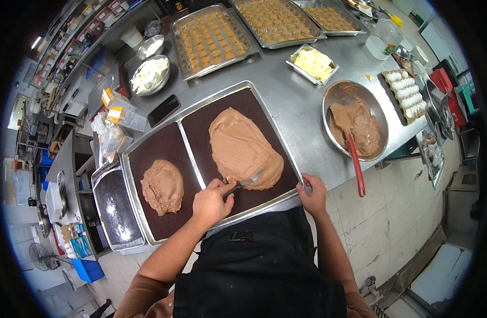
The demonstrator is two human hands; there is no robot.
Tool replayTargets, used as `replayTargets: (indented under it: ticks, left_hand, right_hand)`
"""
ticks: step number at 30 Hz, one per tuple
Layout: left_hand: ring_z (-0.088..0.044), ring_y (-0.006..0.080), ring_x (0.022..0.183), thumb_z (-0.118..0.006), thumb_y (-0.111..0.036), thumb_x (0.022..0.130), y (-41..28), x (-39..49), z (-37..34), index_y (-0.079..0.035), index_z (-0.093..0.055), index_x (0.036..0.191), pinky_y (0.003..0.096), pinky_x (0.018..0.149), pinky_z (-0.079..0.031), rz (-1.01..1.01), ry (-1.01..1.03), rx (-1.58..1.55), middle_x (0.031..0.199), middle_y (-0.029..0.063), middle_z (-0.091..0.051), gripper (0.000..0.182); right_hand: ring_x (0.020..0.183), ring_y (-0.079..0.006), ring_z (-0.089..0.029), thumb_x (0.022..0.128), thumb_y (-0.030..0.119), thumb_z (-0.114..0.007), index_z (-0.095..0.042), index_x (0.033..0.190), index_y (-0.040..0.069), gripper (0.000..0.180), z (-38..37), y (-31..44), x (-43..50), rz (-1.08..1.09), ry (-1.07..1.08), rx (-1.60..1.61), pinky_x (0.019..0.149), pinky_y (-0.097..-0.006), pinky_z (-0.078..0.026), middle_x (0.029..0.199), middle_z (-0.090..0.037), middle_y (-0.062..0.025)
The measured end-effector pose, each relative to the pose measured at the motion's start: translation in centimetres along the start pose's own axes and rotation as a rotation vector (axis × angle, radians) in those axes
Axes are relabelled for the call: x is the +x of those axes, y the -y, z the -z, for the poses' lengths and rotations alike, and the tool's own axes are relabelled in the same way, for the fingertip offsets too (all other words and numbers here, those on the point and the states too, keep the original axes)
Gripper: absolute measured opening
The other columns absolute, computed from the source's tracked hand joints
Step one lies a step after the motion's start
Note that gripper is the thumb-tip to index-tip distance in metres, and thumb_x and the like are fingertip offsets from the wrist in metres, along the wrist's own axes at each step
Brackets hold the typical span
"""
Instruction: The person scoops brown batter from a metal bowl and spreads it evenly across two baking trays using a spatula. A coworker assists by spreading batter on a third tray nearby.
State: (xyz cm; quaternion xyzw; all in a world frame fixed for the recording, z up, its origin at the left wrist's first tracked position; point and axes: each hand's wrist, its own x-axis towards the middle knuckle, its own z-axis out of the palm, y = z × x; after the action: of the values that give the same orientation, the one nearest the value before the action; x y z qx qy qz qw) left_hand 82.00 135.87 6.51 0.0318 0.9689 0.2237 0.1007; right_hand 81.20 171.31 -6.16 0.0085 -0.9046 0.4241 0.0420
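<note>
My left hand point(213, 200) grips the black handle of a spatula. Its metal blade point(253, 179) lies flat against the lower part of a large mound of light brown chocolate cream point(243, 147). This mound rests on a dark chocolate cake sheet point(243, 99). To its left, past a narrow pale strip, a second cake sheet point(160, 147) carries a smaller mound of cream point(163, 187). A metal rim point(253, 85) runs around the sheets. At the rim's near right corner, my right hand point(314, 194) holds the edge, thumb on top.
A steel bowl point(327, 131) of brown cream holds a red-handled spatula point(355, 167), its handle overhanging the table edge. Eggs point(404, 91) stand right; a butter-filled pan point(313, 65) and trays of small cups point(211, 39) lie behind. A phone point(164, 110), cartons point(126, 118) and a dark tray point(118, 210) are left.
</note>
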Motion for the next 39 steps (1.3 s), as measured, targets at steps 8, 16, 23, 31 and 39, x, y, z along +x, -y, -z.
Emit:
replayTargets:
  ticks: [8,16,23,31,39]
  left_hand:
    - [-0.07,0.0272,0.075,-0.082,-0.011,0.084,2.0,-0.5,2.8,-0.024,-0.084,0.119,0.0427,0.064,-0.059,-0.146,-0.312,0.182,0.102,0.0043,-0.066,0.037]
    - [-0.068,0.0239,0.083,-0.084,-0.011,0.079,-1.1,-1.9,-2.6,-0.024,-0.082,0.125,0.0393,0.069,-0.057,-0.349,-0.215,0.181,0.106,0.005,-0.063,0.048]
    - [-0.068,0.0257,0.083,-0.081,-0.012,0.084,2.0,4.0,-1.5,-0.023,-0.083,0.122,0.0419,0.068,-0.056,-0.287,-0.343,0.251,0.103,0.0051,-0.063,0.04]
    - [-0.072,0.0317,0.087,-0.08,-0.016,0.088,5.9,13.8,2.5,-0.018,-0.083,0.122,0.0441,0.076,-0.061,-0.04,-0.303,0.202,0.103,0.0092,-0.068,0.034]
    - [-0.072,0.0272,0.085,-0.085,-0.011,0.084,5.1,2.2,5.0,-0.018,-0.084,0.124,0.0393,0.074,-0.059,-0.008,0.135,-0.182,0.097,0.0089,-0.069,0.04]
  right_hand:
    - [0.099,-0.0265,-0.07,0.085,0.019,-0.084,-0.071,0.136,0.005,0.054,1.5,-0.7,0.3,0.05,0.136,0.134,0.092,-0.0437,-0.048,0.104,-0.072,-0.009]
    - [0.097,-0.0277,-0.071,0.083,0.017,-0.086,-0.071,0.134,0.004,0.055,1.7,-0.5,0.5,0.058,0.138,0.147,0.091,-0.0435,-0.05,0.104,-0.073,-0.0107]
    - [0.096,-0.0287,-0.071,0.08,0.016,-0.088,-0.072,0.133,0.006,0.056,1.8,-0.6,0.5,0.071,0.143,0.112,0.091,-0.0439,-0.049,0.104,-0.072,-0.0099]
    - [0.096,-0.0286,-0.069,0.081,0.021,-0.09,-0.072,0.132,0.007,0.056,1.9,-0.4,0.4,0.013,0.182,0.037,0.092,-0.0449,-0.046,0.103,-0.071,-0.0081]
    - [0.098,-0.0267,-0.068,0.081,0.021,-0.092,-0.071,0.135,0.009,0.059,1.6,-0.8,0.0,-0.064,0.223,0.098,0.098,-0.0445,-0.041,0.108,-0.071,-0.0066]
